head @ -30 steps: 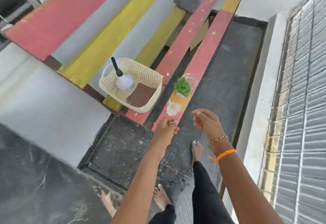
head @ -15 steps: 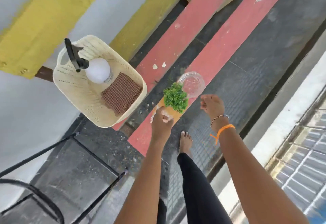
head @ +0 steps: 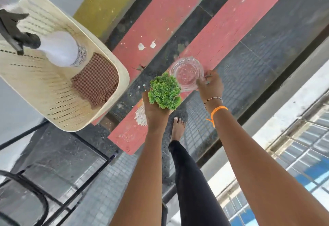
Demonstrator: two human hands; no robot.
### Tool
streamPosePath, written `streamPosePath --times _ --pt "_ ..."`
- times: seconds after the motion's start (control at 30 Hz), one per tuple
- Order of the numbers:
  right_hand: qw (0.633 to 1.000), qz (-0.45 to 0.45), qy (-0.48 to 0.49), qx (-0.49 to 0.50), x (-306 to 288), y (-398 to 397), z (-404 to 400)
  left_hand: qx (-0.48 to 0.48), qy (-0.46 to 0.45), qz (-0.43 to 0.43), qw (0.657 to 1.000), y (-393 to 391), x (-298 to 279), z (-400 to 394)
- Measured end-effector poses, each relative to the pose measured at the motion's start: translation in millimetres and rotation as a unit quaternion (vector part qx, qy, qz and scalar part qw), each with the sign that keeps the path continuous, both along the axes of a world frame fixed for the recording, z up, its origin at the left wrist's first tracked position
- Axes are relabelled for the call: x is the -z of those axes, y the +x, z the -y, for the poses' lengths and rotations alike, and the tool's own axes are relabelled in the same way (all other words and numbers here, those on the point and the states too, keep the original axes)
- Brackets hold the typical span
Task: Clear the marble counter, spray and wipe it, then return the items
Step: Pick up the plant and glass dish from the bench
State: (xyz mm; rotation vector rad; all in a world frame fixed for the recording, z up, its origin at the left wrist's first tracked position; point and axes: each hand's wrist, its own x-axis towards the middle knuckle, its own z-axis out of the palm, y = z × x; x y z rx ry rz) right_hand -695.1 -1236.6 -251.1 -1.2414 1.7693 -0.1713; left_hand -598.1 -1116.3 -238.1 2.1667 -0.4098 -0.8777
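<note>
My left hand is wrapped around the small green potted plant, whose pot is hidden under the leaves and fingers. My right hand grips the near rim of a clear glass bowl that sits on a pink painted step. A cream plastic basket stands to the left. It holds a white spray bottle with a black trigger and a folded brown checked cloth.
Pink and yellow painted steps run up and away with dark stone between them. A black metal frame stands at the lower left. My bare foot is on the dark floor. A white ledge and window grille run along the right.
The view has closed in on the step. My left hand has taken hold of the plant, and my right hand has reached forward and gripped the glass bowl.
</note>
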Motion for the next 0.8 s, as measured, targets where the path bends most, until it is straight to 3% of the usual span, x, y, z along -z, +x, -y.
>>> streamPosePath --times 0.1,0.23,0.33,0.57,0.8 --pt "1.000 -0.002 0.010 -0.009 -2 0 1 0.025 0.000 0.032 0.999 4 3 -1" --pt "0.999 0.020 0.035 -0.016 -15 0 -5 0.124 0.045 0.020 0.991 14 9 -7" --pt "0.999 0.019 0.045 -0.011 -31 -3 -17 0.139 0.067 0.015 0.988 16 -7 -18" --pt "0.996 0.046 0.070 0.021 -87 6 -71 0.021 0.013 -0.046 0.999 16 -77 -68" --pt "0.994 0.090 0.047 -0.044 -157 47 -138 -0.045 0.007 -0.001 0.999 38 -139 -151"
